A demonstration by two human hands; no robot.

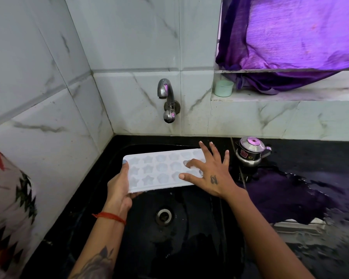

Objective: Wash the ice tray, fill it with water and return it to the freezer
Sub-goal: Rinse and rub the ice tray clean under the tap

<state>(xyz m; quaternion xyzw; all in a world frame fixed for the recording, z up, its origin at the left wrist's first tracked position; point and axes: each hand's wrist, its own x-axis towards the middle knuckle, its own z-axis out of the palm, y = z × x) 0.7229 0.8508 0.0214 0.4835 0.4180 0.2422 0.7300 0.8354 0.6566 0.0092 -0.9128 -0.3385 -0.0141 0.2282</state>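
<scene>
A white ice tray (155, 170) with star and round moulds is held level over the black sink (189, 228). My left hand (119, 186) grips its left end, thumb on top and fingers under it. My right hand (208, 174) lies spread over the tray's right end, fingers straight, with index and thumb touching the moulds. The chrome tap (166, 93) juts from the tiled wall above the tray; no water runs from it.
A small steel pot (250, 152) stands on the wet black counter (310, 208) right of the sink. A pale green cup (223, 88) sits on the window ledge below a purple curtain (290, 37). The sink's drain (164, 216) is open. Patterned cloth (6, 208) hangs at the left.
</scene>
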